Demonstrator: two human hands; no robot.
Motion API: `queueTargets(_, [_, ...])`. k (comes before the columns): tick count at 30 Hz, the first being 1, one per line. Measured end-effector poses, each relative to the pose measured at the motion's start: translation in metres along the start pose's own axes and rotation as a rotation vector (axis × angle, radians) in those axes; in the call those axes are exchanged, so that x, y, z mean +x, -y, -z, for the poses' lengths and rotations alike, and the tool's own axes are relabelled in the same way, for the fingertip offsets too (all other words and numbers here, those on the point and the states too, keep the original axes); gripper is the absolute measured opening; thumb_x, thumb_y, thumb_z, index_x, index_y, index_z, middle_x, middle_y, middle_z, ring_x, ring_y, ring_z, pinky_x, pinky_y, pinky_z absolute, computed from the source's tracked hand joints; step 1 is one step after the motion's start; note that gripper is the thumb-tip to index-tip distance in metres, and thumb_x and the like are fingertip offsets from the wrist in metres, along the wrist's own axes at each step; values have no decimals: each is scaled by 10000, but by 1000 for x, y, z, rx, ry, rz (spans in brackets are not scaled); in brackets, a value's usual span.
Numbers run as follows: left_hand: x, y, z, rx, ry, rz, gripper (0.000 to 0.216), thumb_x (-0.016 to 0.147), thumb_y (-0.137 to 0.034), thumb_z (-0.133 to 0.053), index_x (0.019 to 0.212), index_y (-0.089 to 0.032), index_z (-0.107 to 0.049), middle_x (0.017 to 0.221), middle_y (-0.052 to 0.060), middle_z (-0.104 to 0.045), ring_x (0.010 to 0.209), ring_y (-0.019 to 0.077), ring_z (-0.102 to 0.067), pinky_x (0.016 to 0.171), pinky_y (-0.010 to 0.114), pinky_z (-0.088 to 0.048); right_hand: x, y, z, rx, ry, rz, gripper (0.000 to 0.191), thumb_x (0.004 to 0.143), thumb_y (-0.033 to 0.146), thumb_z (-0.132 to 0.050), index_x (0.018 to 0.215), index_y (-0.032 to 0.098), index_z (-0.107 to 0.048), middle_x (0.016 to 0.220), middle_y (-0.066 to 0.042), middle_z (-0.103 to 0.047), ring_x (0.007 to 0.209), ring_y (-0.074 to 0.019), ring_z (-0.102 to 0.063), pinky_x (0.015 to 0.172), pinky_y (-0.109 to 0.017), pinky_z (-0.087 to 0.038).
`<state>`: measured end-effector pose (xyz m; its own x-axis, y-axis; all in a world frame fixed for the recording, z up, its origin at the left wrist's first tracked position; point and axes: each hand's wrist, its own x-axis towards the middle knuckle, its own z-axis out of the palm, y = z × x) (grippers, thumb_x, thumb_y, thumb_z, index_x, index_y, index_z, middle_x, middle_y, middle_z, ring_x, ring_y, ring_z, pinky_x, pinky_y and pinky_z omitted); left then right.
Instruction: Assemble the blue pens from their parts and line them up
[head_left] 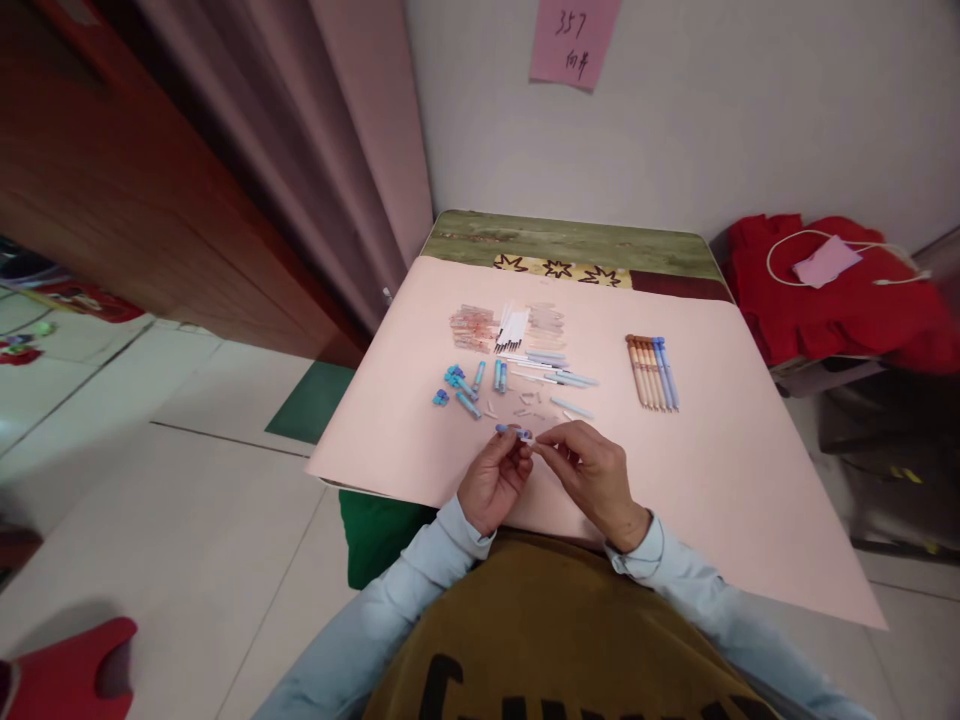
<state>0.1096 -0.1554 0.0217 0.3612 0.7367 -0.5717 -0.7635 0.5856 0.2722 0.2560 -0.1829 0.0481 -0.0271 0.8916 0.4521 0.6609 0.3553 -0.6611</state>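
Observation:
Above the front part of the table, my left hand point(493, 484) is closed around a short blue pen part point(505, 430), its far end sticking out past the thumb. Close beside it, my right hand point(596, 478) pinches with thumb and forefinger at a small whitish piece point(529, 440) by the blue part's right end. The fingers partly hide both pieces. Just beyond the hands are scattered small clear plastic pieces point(529, 400), blue tubes point(468, 405) and a pale blue pen barrel point(572, 408).
Blue toppers point(454, 376), reddish-patterned clear tubes point(474, 328), white refills point(513, 328) and pale barrels point(546, 325) lie farther back. A row of brown and blue pens point(652, 375) is on the right. Pink paper point(720, 480) covers the table; red cloth point(817, 300) stands beyond its right edge.

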Motion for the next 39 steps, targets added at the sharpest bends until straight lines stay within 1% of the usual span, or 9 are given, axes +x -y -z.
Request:
queueTargets(6, [-3,-1,3,9,-15,-13,128,783,-163,-743,846,-112,-645,751,14,-671,617,61,-608,527,133,-491,-1,2,1,-110,17,-17,163,940,325,-588,853,209,-660,776,-30,-677,646,-126,-599,591,-240,-446])
queueTargets(14, [-4,4,7,105,42,-15,170,752,-154,-767,863,-123,-642,725,-4,-644,612,59,-607,550,138,-498,-4,2,-1,-170,105,-33,208,953,344,-562,844,211,-678,799,-37,-692,645,-120,-616,594,-234,-443])
queueTargets(17, [-5,7,8,88,46,14,143,770,-131,-743,879,-116,-652,717,-1,-641,614,62,-611,552,139,-498,-3,1,-3,-120,115,-76,202,918,368,-613,813,207,-671,761,-26,-672,613,-117,-587,581,-235,-432])
queueTargets(20, [-6,5,8,30,27,57,94,801,-116,-703,884,-110,-659,758,21,-664,633,70,-620,568,151,-512,-1,0,-1,43,113,-208,239,848,429,-686,790,199,-666,686,-5,-637,542,-109,-535,525,-229,-419])
queueTargets(22, [-5,0,8,-18,32,71,55,823,-126,-683,869,-109,-658,783,32,-671,643,73,-619,566,153,-516,1,-4,5,163,82,-297,271,831,458,-692,791,192,-664,639,10,-609,506,-103,-499,494,-225,-405])
queueTargets(24, [-3,-9,9,-65,69,55,32,846,-142,-663,860,-114,-657,803,35,-669,649,70,-610,557,147,-513,5,-11,14,197,18,-358,286,857,467,-654,800,186,-663,598,22,-578,498,-105,-478,484,-227,-389])
queueTargets(27, [1,-22,12,-97,102,10,50,884,-149,-617,882,-127,-662,858,39,-676,671,63,-610,580,137,-529,8,-27,29,56,-67,-383,286,885,462,-612,822,190,-675,601,18,-586,502,-115,-489,500,-241,-382])
queueTargets(31, [9,-28,19,-57,72,0,99,914,-134,-564,913,-139,-662,929,53,-691,707,54,-638,622,117,-549,5,-45,34,-247,-45,-278,242,887,432,-618,826,212,-699,779,-12,-675,564,-118,-560,572,-255,-401])
queueTargets(39, [13,-20,26,148,131,-47,115,840,-140,-671,952,-157,-647,926,46,-701,751,77,-683,698,147,-582,7,-54,-4,-454,137,-111,201,932,338,-551,907,240,-724,887,-22,-688,649,-121,-597,522,-247,-313])
